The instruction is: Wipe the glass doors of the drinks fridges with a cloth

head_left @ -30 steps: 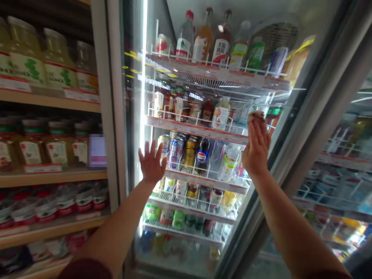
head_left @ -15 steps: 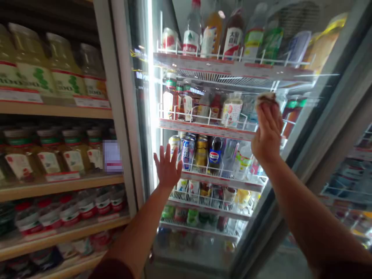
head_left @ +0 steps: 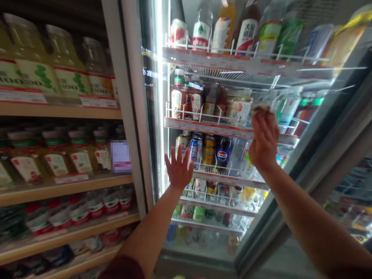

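A lit drinks fridge with a glass door (head_left: 197, 250) stands in front of me, its wire shelves holding bottles and cans. My left hand (head_left: 179, 168) lies open against the glass with fingers spread, over the shelf of cans. Higher up on the right, my right hand (head_left: 264, 141) presses a crumpled cloth (head_left: 261, 109) to the glass, in front of the bottle shelf. Part of the cloth is hidden under the fingers. A blue can (head_left: 196, 150) and a dark cola bottle (head_left: 223, 153) show behind the glass between my hands.
On the left, wooden shelves (head_left: 66, 190) carry rows of juice bottles (head_left: 83, 157) and jars (head_left: 80, 211). A grey frame (head_left: 123, 89) separates them from the fridge. Another glass section with drinks (head_left: 353, 186) is at the right.
My right hand has moved slightly left and down across the glass with the cloth. The camera view has shifted a little; my left hand stays spread on the glass.
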The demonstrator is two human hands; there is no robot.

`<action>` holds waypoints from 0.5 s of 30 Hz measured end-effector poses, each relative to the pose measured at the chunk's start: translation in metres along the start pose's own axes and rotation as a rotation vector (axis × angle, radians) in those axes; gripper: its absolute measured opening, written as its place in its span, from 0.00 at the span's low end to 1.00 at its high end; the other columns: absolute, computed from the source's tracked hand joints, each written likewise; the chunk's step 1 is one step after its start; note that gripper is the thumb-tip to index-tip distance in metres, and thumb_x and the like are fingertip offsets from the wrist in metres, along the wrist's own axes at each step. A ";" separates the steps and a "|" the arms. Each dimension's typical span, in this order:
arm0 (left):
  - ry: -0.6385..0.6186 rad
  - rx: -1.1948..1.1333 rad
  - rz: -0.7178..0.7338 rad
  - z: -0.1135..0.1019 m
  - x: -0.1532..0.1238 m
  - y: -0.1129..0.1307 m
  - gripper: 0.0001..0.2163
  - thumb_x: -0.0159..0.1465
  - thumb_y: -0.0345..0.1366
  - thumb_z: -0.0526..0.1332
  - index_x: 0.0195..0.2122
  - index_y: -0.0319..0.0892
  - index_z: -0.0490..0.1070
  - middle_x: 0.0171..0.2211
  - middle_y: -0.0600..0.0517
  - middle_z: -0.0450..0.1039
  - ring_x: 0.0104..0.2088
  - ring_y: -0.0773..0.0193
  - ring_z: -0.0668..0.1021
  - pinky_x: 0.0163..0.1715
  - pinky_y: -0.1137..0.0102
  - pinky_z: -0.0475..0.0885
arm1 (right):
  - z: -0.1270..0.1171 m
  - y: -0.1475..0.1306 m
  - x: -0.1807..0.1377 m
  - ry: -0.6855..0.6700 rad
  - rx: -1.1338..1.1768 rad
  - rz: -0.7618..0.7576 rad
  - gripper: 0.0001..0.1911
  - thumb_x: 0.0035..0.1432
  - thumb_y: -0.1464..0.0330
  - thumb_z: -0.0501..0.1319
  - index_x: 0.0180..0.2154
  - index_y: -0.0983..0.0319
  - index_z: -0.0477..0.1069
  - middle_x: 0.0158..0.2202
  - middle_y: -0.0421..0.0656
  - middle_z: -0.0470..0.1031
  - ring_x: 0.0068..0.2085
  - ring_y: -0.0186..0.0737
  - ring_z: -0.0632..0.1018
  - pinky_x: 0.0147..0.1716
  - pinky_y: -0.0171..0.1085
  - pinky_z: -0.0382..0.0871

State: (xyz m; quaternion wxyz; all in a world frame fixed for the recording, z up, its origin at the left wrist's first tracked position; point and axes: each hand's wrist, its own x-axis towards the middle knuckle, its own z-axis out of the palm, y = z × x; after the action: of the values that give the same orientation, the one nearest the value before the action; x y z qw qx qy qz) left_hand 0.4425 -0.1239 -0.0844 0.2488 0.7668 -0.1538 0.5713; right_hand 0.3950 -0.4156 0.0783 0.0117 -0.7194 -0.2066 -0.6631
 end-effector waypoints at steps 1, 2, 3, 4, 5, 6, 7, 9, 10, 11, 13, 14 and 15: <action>-0.003 -0.005 -0.006 0.000 0.000 0.000 0.26 0.70 0.46 0.54 0.69 0.50 0.58 0.72 0.48 0.52 0.74 0.52 0.42 0.71 0.44 0.33 | 0.001 -0.006 -0.005 -0.058 0.013 -0.049 0.31 0.69 0.74 0.46 0.71 0.54 0.52 0.69 0.44 0.63 0.72 0.46 0.57 0.69 0.57 0.57; -0.011 -0.014 -0.012 -0.001 0.000 0.000 0.27 0.70 0.46 0.54 0.69 0.50 0.59 0.72 0.48 0.53 0.74 0.52 0.42 0.71 0.44 0.33 | 0.001 -0.008 -0.006 -0.108 0.019 -0.094 0.32 0.69 0.74 0.47 0.71 0.53 0.52 0.68 0.43 0.65 0.72 0.46 0.58 0.68 0.56 0.57; -0.016 -0.024 -0.017 -0.001 0.000 0.001 0.26 0.70 0.46 0.54 0.69 0.49 0.59 0.71 0.48 0.53 0.74 0.51 0.42 0.71 0.43 0.33 | 0.000 -0.006 -0.001 -0.136 0.017 -0.120 0.31 0.68 0.75 0.47 0.70 0.53 0.54 0.68 0.43 0.66 0.72 0.45 0.59 0.68 0.55 0.57; -0.021 -0.032 -0.022 -0.001 0.000 0.001 0.26 0.70 0.46 0.54 0.69 0.49 0.60 0.71 0.48 0.54 0.74 0.51 0.41 0.71 0.43 0.33 | -0.002 0.001 0.008 -0.140 0.002 -0.117 0.31 0.68 0.75 0.47 0.70 0.55 0.56 0.68 0.44 0.65 0.72 0.45 0.58 0.68 0.54 0.57; -0.022 -0.035 -0.026 -0.001 0.000 0.001 0.26 0.70 0.46 0.54 0.68 0.49 0.61 0.71 0.48 0.55 0.74 0.52 0.41 0.71 0.43 0.33 | -0.005 0.009 0.021 -0.122 -0.020 -0.091 0.30 0.69 0.75 0.46 0.69 0.58 0.57 0.68 0.45 0.64 0.72 0.45 0.57 0.68 0.54 0.56; -0.019 -0.033 -0.029 -0.001 0.000 0.001 0.26 0.70 0.46 0.54 0.68 0.49 0.61 0.71 0.48 0.55 0.74 0.52 0.42 0.71 0.44 0.33 | -0.007 0.017 0.033 -0.096 -0.045 -0.053 0.29 0.69 0.75 0.45 0.69 0.60 0.58 0.69 0.47 0.63 0.73 0.46 0.56 0.68 0.54 0.56; -0.016 -0.030 -0.030 -0.001 0.000 0.001 0.26 0.70 0.46 0.54 0.68 0.49 0.61 0.71 0.48 0.55 0.74 0.52 0.42 0.71 0.44 0.33 | -0.008 0.024 0.044 -0.064 -0.067 -0.008 0.28 0.70 0.74 0.44 0.68 0.62 0.59 0.69 0.49 0.62 0.73 0.47 0.55 0.68 0.54 0.55; -0.010 -0.031 -0.026 -0.001 0.000 0.000 0.25 0.70 0.46 0.54 0.67 0.48 0.62 0.70 0.47 0.56 0.74 0.51 0.43 0.71 0.44 0.34 | -0.006 0.027 0.054 0.007 -0.087 0.057 0.28 0.70 0.73 0.42 0.68 0.65 0.59 0.69 0.52 0.61 0.73 0.49 0.54 0.68 0.54 0.54; -0.009 -0.034 -0.025 -0.001 0.000 0.000 0.25 0.70 0.46 0.55 0.67 0.48 0.62 0.70 0.47 0.56 0.74 0.51 0.43 0.71 0.44 0.33 | -0.004 0.023 0.053 0.031 -0.084 0.061 0.28 0.70 0.73 0.42 0.68 0.65 0.59 0.69 0.52 0.62 0.73 0.49 0.54 0.68 0.54 0.54; -0.010 -0.037 -0.020 -0.001 0.000 0.000 0.25 0.70 0.46 0.55 0.67 0.48 0.62 0.70 0.47 0.56 0.74 0.50 0.43 0.71 0.45 0.32 | -0.002 0.016 0.049 0.038 -0.075 0.045 0.28 0.70 0.73 0.42 0.68 0.65 0.60 0.68 0.52 0.63 0.73 0.49 0.54 0.68 0.55 0.55; -0.014 -0.040 -0.010 -0.001 0.001 0.001 0.25 0.70 0.45 0.54 0.67 0.47 0.62 0.71 0.47 0.56 0.74 0.50 0.42 0.71 0.46 0.31 | 0.002 0.004 0.040 -0.006 -0.053 -0.040 0.27 0.69 0.73 0.43 0.66 0.64 0.63 0.66 0.49 0.67 0.72 0.47 0.57 0.68 0.54 0.56; -0.014 -0.037 -0.008 -0.001 0.001 0.001 0.25 0.70 0.45 0.54 0.68 0.47 0.62 0.71 0.47 0.55 0.74 0.50 0.42 0.71 0.46 0.31 | 0.001 0.001 0.038 -0.052 -0.048 -0.082 0.27 0.69 0.72 0.44 0.65 0.63 0.64 0.65 0.48 0.68 0.72 0.46 0.59 0.68 0.53 0.56; -0.016 -0.034 -0.005 -0.001 0.000 0.001 0.25 0.70 0.44 0.54 0.68 0.47 0.62 0.71 0.47 0.55 0.74 0.51 0.42 0.71 0.45 0.31 | 0.000 0.002 0.041 -0.094 -0.052 -0.102 0.26 0.70 0.72 0.44 0.65 0.62 0.65 0.65 0.47 0.68 0.71 0.45 0.59 0.68 0.52 0.56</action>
State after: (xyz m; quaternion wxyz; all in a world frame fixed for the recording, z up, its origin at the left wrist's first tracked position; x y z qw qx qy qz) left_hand 0.4412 -0.1236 -0.0836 0.2617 0.7676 -0.1636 0.5618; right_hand 0.3971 -0.4061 0.1180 -0.0506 -0.7383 -0.2262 -0.6334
